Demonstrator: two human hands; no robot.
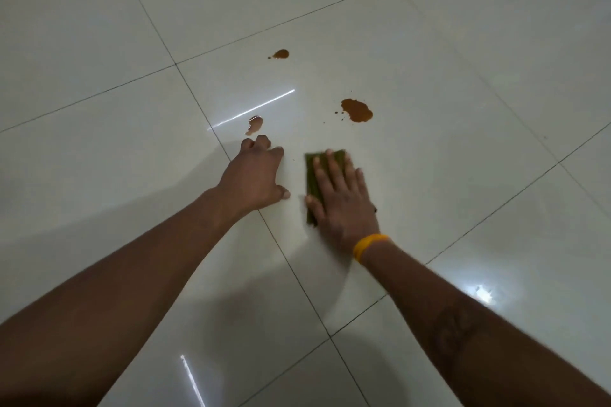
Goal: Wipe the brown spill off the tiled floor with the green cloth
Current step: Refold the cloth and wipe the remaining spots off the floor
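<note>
**Flat palm on the cloth, three brown patches ahead**

Two bare forearms reach in from the bottom edge over the glossy pale floor [463,59]. Of the two hands, the right hand [340,198] lies flat with straight, spread fingers, pressing the cloth [312,182] against the tile; a yellow band [367,246] circles its wrist. Green cloth shows along the hand's left side and beyond the fingertips, the rest hidden under the palm; its edges look blurred.

Just left of it, apart from the cloth, the left hand [254,175] props on the floor with its fingers bent under and the thumb touching the tile, grasping nothing. It sits beside a dark grout line.

All of the spill lies beyond the hands, in three separate patches. A pale one [254,125] sits just past the left knuckles. A larger, darker patch [357,110], with small specks at its left side, lies a little beyond the cloth. A small one [280,54] is farthest off. The cloth touches none of them. Bright streaks of reflected light cross the tiles.
</note>
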